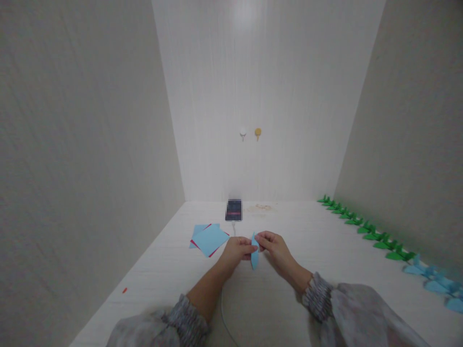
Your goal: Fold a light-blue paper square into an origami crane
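Both my hands meet over the middle of the white table (173,284), pinching one small folded piece of light blue paper (254,258). My left hand (238,249) grips its left side with closed fingers. From the right, my right hand (273,245) pinches the upper part. The paper hangs narrow and upright between them, a little above the table top.
A stack of square blue and red paper sheets (209,239) lies left of my hands. A phone (233,210) stands at the back with a white cable. Folded green paper pieces (365,229) and blue ones (434,279) line the right wall. Two hooks (250,133) hang on the back wall.
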Available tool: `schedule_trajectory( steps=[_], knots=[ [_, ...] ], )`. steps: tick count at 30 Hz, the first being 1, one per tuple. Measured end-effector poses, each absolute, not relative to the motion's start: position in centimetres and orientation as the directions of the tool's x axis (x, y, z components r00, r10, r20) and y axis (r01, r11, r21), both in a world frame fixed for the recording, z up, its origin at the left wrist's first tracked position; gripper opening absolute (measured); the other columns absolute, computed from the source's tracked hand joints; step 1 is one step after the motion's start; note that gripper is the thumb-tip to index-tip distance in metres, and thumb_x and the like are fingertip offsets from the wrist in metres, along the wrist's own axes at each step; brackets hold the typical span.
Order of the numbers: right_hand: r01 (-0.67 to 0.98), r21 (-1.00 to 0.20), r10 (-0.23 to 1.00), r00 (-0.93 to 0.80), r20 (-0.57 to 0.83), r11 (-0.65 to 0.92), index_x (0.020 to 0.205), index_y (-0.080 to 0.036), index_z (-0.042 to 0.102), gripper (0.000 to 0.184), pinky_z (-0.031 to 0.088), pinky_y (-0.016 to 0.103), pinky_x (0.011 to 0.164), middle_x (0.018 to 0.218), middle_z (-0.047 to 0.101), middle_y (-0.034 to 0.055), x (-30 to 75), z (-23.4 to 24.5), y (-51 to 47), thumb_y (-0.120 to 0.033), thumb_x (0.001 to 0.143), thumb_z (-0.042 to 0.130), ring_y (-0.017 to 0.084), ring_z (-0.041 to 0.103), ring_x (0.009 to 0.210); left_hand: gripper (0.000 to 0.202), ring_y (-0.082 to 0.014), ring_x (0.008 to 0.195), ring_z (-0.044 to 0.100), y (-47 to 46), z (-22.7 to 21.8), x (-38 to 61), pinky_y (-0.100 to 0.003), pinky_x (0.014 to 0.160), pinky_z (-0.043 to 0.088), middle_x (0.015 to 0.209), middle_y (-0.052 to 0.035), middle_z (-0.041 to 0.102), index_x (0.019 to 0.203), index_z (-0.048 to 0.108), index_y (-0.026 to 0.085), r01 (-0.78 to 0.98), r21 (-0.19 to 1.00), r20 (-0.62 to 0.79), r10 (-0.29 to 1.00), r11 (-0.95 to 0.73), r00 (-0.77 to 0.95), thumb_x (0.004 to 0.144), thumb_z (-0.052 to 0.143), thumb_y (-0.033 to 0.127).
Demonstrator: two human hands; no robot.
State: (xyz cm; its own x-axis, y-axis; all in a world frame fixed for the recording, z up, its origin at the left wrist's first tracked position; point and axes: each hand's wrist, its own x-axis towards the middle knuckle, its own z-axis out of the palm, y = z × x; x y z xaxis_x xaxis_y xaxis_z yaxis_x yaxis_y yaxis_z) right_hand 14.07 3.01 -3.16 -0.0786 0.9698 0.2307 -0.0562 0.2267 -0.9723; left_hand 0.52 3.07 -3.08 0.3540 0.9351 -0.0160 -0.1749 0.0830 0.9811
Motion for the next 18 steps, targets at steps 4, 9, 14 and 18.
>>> schedule_trajectory(
  steps=[4, 9, 14, 18],
  knots=[
    [-0.041, -0.980, 0.970, -0.142, 0.196, 0.192, 0.064, -0.014, 0.056, 0.022, 0.034, 0.021, 0.046, 0.052, 0.053, -0.0016, 13.6, -3.2, 2.9, -0.035, 0.058, 0.061, 0.009, 0.045, 0.046, 0.026, -0.0135, 0.058, 0.056, 3.2, -2.6, 0.1, -0.027, 0.063, 0.043, 0.060, -0.0028, 0.060, 0.061, 0.059, 0.011, -0.203, 0.978, 0.003, 0.976, 0.043, 0.217, 0.048, 0.067, 0.031],
    [-0.091, -0.987, 0.974, -0.174, 0.146, 0.131, 0.055, -0.014, 0.056, 0.019, 0.036, 0.022, 0.048, 0.047, 0.054, -0.0019, 13.5, -2.7, 2.4, -0.031, 0.057, 0.062, 0.009, 0.047, 0.045, 0.027, -0.0149, 0.057, 0.057, 2.6, -2.0, -0.2, -0.032, 0.064, 0.044, 0.063, -0.0056, 0.061, 0.066, 0.059, 0.009, -0.299, 0.950, 0.005, 0.955, 0.088, 0.296, 0.051, 0.066, 0.031],
    [-0.168, -0.981, 0.972, -0.196, 0.133, 0.100, 0.055, -0.014, 0.058, 0.015, 0.038, 0.023, 0.051, 0.049, 0.057, -0.0004, 13.5, -1.8, 1.5, -0.028, 0.058, 0.061, 0.010, 0.049, 0.046, 0.022, -0.0160, 0.055, 0.057, 2.6, -2.1, -0.1, -0.034, 0.063, 0.044, 0.059, -0.0055, 0.060, 0.062, 0.058, 0.008, -0.337, 0.938, 0.033, 0.948, 0.080, 0.317, 0.053, 0.066, 0.027],
    [-0.167, -0.979, 0.965, -0.214, 0.154, 0.119, 0.057, -0.013, 0.057, 0.019, 0.038, 0.023, 0.052, 0.051, 0.058, 0.0006, 13.3, -1.4, 1.2, -0.031, 0.060, 0.059, 0.011, 0.050, 0.048, 0.021, -0.0135, 0.053, 0.055, 2.7, -1.9, -0.1, -0.031, 0.060, 0.044, 0.058, -0.0046, 0.059, 0.061, 0.057, 0.008, -0.363, 0.927, 0.022, 0.954, 0.092, 0.299, 0.052, 0.066, 0.025]
  ],
)
